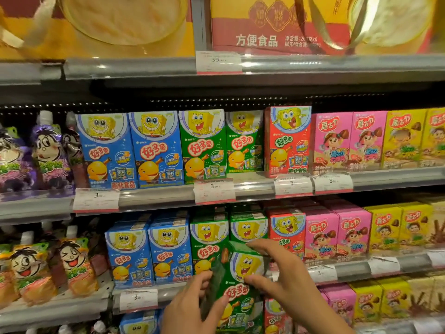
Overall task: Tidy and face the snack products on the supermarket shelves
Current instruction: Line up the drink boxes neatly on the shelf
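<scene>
Green snack box (237, 285): held in front of the lower shelf, out of its row, printed face toward the camera, tilted slightly. Left hand (192, 307): fingers curled round the box's left edge, thumb on the front near the bottom. Right hand (281, 268): fingers spread, fingertips on the top right corner and right edge, thumb against the face.

Destination, by judgement: the green facing directly behind the fingers of the right hand, where two green boxes (248, 229) stand between blue boxes (149, 251), beyond the left hand, and a red box (286, 233), just above the right hand.

Handling advice: square the box upright before sliding it in; keep the face forward; guide it with both hands so the thin card is not crushed; bring its front flush with the neighbours along the shelf rail (349, 268). Risk: nudging the red box askew.
</scene>
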A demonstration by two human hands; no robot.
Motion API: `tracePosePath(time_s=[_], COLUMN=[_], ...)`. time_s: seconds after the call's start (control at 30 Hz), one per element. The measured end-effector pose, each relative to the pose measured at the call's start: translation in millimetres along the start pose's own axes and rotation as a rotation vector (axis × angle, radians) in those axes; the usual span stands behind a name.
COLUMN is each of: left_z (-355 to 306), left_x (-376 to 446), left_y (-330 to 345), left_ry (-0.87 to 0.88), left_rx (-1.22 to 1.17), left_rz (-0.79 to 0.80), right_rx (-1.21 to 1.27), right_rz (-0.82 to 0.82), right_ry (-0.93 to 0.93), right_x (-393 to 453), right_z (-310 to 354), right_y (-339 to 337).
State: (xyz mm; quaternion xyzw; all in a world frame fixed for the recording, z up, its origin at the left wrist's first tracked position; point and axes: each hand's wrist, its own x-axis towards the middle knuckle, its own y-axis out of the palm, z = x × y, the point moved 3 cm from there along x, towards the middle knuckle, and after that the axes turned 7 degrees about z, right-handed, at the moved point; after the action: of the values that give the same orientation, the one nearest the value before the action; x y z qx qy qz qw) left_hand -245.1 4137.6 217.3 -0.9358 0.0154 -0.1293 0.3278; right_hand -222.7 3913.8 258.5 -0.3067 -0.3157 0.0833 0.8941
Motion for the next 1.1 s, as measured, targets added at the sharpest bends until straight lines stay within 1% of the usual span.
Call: tracePosePath(time_s=[0.07, 0.13, 0.17, 0.2, 0.23, 0.27, 0.33, 0.43, 0.5, 0.6, 0.7, 0.83, 1.1], left_z=[-20, -45, -53, -57, -61, -63, -62, -57, -50, -44, -43, -41, -38], left_x=[8, 16, 21, 25, 27, 32, 46, 63, 69, 71, 70, 72, 73], left_y=[-8, -20, -26, -33, -39, -44, -49, -48, -44, -40, -41, -41, -38], left_ry=[0.056, 0.182, 0.299, 0.438, 0.529, 0.557, 0.490, 0.362, 0.339, 0.364, 0.373, 0.347, 0.336], left_rx=[0.151, 0.299, 0.376, 0.436, 0.476, 0.517, 0.581, 0.663, 0.696, 0.723, 0.736, 0.772, 0.818], left_rz=[0.019, 0.014, -0.078, -0.228, -0.350, -0.437, -0.457, -0.454, -0.470, -0.494, -0.532, -0.528, -0.544], right_rx=[-0.036, -0.114, -0.162, -0.205, -0.235, -0.254, -0.331, -0.510, -0.559, -0.640, -0.720, -0.779, -0.799], right_rz=[-0.058, -0.149, -0.206, -0.266, -0.321, -0.368, -0.444, -0.553, -0.591, -0.634, -0.664, -0.693, -0.632], right_ry=[-0.069, -0.197, -0.269, -0.330, -0.374, -0.407, -0.452, -0.506, -0.505, -0.490, -0.491, -0.496, -0.509], right_x=[3, 8, 10, 13, 17, 21, 32, 50, 61, 71, 79, 88, 105], right_z=[13, 33, 44, 55, 66, 77, 98, 117, 120, 120, 123, 124, 135], right_y=[-22, -46, -59, -72, -86, -99, -123, -144, -147, -143, -140, -138, -142])
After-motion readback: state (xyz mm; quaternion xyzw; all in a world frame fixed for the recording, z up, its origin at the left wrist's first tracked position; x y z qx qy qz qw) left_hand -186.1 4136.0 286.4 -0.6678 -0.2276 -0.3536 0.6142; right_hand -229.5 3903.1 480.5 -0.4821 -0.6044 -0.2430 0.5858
